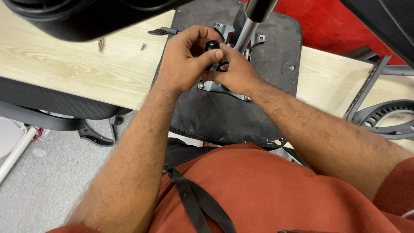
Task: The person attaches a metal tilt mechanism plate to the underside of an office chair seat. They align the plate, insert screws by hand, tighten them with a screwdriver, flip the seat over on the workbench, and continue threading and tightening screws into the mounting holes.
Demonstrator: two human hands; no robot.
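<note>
An upturned black chair seat [224, 108] lies on a light wooden table [73, 64] in front of me. A grey metal mechanism plate [224, 88] is fixed to its underside, and a chrome gas cylinder [248, 32] rises from it. My left hand [185, 58] pinches a round black knob [211, 45] between thumb and fingers. My right hand [235, 71] rests on the plate just below the knob, fingers curled around a black part I cannot make out. A black lever handle [161, 31] sticks out to the left of the plate.
A few loose screws [101, 43] lie on the table at the left. A black chair part [77, 17] hangs over the top left. A grey plastic chair frame [384, 112] lies at the right. Another chair's mesh back and base [64, 112] stand below the table's left edge, over grey carpet.
</note>
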